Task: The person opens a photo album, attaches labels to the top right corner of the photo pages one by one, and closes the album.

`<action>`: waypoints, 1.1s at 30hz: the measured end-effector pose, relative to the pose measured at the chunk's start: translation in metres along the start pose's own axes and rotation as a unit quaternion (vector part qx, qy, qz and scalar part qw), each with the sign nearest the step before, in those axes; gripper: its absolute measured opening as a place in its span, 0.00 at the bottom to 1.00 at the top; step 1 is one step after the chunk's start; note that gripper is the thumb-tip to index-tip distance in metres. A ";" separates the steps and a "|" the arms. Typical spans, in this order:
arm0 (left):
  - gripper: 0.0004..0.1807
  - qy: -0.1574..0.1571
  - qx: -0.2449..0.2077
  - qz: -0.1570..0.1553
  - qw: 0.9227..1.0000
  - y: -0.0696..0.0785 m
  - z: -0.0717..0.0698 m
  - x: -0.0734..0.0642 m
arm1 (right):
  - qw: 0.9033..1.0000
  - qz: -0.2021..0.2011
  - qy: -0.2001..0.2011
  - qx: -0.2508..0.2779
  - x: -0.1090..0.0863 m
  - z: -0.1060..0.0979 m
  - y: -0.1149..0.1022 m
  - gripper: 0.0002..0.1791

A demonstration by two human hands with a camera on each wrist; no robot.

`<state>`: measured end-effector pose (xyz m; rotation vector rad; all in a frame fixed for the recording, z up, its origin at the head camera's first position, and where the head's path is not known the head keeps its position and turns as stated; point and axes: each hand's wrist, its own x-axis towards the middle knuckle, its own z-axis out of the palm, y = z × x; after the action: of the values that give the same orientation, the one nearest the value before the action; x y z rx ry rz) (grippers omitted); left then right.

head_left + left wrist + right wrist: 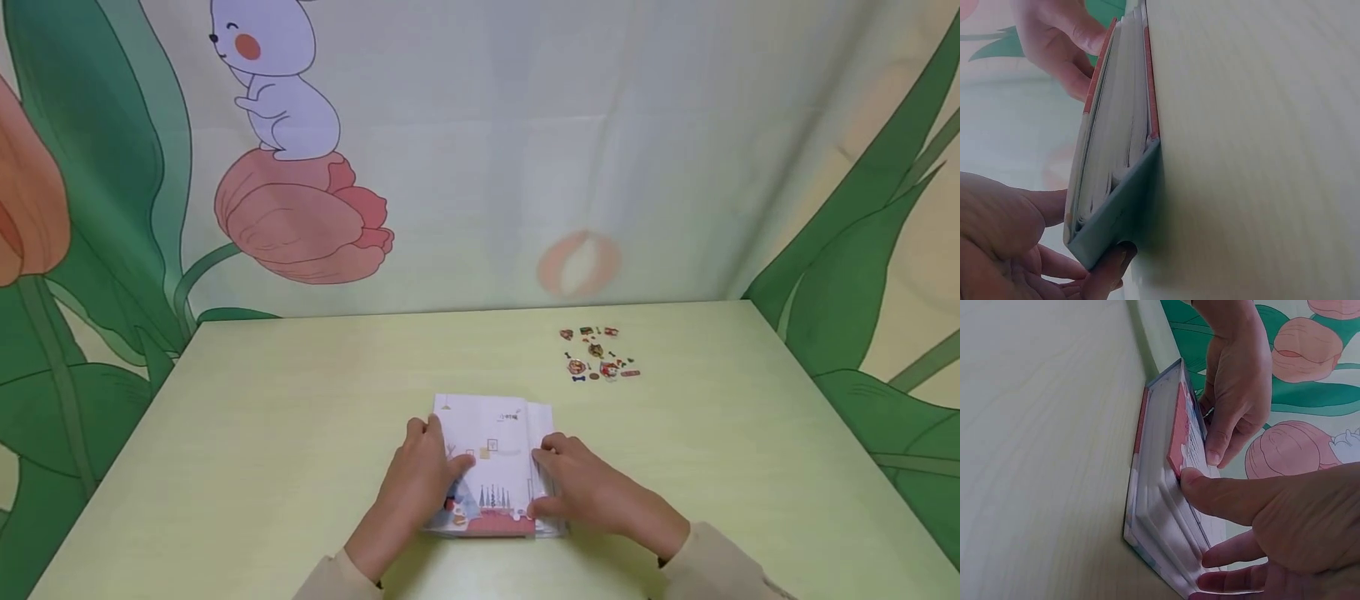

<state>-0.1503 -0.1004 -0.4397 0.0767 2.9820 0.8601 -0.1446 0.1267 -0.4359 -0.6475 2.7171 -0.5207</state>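
Cartoon tulips on the backdrop (465, 183), pale yellow table (300, 458) below, with a scatter of tiny colourful cutouts (596, 351) toward the far right. Near middle of the table: one thick hardback book (487, 425), back cover (1151, 87) down, front cover (1177, 428) skewed a bit to the left. Got the spine (1116, 212) side gripped in the left hand (420, 471), thumb over the front, and the opposite side held in the right hand (585, 487), thumb at the cover's edge. Probably a bit hefty, stiff boards but floppy pages (1166, 519), maybe slightly slick outside. Would hold it firmly at the spine and pinch the loose side too, to avoid fanning or creasing anything.
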 end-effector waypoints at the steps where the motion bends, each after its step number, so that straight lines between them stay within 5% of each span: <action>1: 0.42 0.000 -0.002 -0.001 1.000 0.000 0.000 0.000 | 1.000 0.001 0.000 0.000 0.000 -0.001 0.000 0.40; 7: 0.44 0.012 -0.005 0.005 1.000 0.002 -0.001 -0.001 | 1.000 -0.003 0.012 0.022 0.003 -0.006 0.004 0.34; 13: 0.32 0.021 0.068 0.100 0.992 0.008 -0.001 -0.009 | 0.997 -0.015 0.038 0.060 0.007 -0.004 0.009 0.30; 18: 0.29 -0.022 0.073 0.140 0.987 0.016 0.002 -0.016 | 0.996 -0.023 0.062 0.066 0.010 -0.002 0.012 0.30; 24: 0.38 -0.094 0.091 0.140 0.982 0.022 0.001 -0.023 | 0.994 -0.037 0.073 0.066 0.011 -0.002 0.016 0.31; 33: 0.54 -0.142 0.047 0.167 0.974 0.015 -0.004 -0.027 | 0.993 -0.034 0.086 0.073 0.012 0.001 0.022 0.32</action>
<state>-0.1227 -0.0913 -0.4275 0.6619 2.7731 0.6592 -0.1630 0.1385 -0.4480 -0.6873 2.7880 -0.8183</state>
